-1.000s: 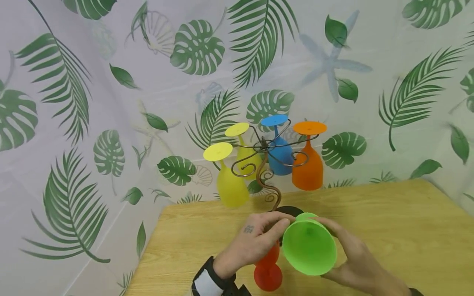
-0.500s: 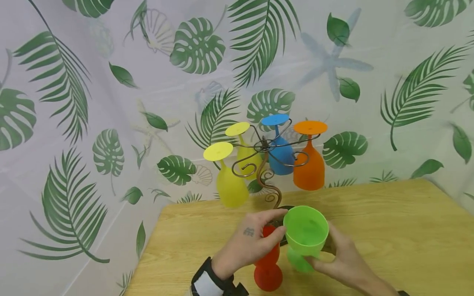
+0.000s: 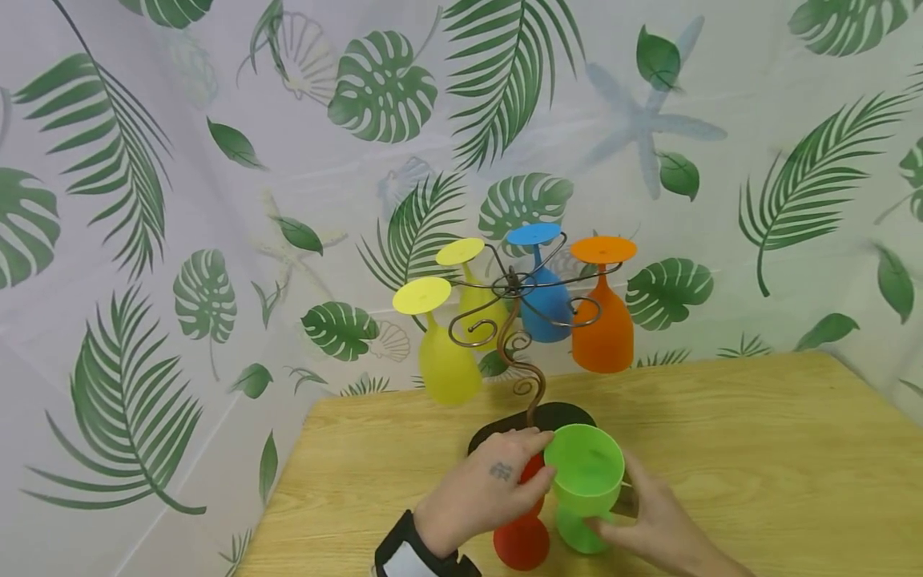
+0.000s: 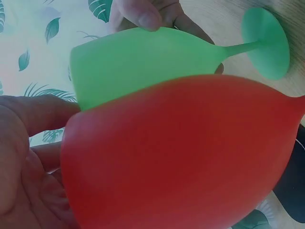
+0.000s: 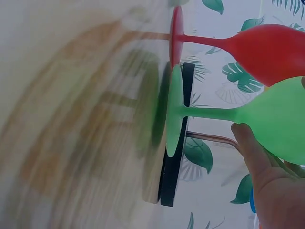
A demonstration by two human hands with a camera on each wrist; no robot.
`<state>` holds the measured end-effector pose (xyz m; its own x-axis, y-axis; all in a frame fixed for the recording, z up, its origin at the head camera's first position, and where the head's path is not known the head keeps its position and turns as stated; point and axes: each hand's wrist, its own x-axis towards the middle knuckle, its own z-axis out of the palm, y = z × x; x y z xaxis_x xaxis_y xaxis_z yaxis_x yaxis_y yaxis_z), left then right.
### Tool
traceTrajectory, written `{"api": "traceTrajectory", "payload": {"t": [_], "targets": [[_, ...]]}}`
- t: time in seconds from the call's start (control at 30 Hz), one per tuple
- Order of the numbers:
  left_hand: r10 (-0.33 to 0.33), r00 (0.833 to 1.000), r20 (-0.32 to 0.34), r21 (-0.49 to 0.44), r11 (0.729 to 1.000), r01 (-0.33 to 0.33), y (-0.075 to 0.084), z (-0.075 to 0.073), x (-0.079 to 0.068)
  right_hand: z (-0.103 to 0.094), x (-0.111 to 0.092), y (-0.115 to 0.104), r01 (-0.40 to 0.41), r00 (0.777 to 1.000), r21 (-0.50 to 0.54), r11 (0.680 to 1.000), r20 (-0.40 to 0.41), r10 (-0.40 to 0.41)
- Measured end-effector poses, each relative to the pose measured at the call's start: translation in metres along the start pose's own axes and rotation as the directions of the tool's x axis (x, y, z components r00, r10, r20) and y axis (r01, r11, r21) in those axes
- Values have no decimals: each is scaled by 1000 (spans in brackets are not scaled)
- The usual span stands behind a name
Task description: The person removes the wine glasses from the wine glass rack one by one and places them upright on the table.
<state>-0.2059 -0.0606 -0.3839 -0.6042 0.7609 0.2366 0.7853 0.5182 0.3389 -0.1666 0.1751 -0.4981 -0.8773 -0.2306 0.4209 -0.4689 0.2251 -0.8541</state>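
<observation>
Green goblet point(image 3: 585, 489) stands upright between the hands: right hand point(image 3: 659, 521) gripping its bowl, left hand point(image 3: 486, 490) loose, fingers by its rim.

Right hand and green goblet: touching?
Touching. In the left wrist view, the right hand has its thumb on the bowl of the green goblet, other fingers passing behind.

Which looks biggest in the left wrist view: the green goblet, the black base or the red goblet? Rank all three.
1. Red goblet
2. Green goblet
3. Black base, partly visible
Red seems nearest the camera, so true sizes are unsure.
</observation>
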Motion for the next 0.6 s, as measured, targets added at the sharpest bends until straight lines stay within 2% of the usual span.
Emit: {"api": "traceTrajectory", "payload": {"t": [0.17, 0.33, 0.43, 0.6], "targets": [[23, 1000, -21, 22, 1000, -22, 0, 3, 0, 2, -1, -1, -81, 996, 10, 997, 21, 81], [43, 999, -28, 53, 998, -42, 1, 5, 1, 1, 0, -1, -71, 996, 22, 997, 54, 70], [24, 1000, -10, 69, 997, -24, 3, 6, 0, 0, 1, 0, -80, 995, 41, 996, 68, 78], [12, 1000, -23, 94, 996, -10, 4, 9, -1, -2, -1, 3, -114, 990, 26, 993, 90, 112]]}}
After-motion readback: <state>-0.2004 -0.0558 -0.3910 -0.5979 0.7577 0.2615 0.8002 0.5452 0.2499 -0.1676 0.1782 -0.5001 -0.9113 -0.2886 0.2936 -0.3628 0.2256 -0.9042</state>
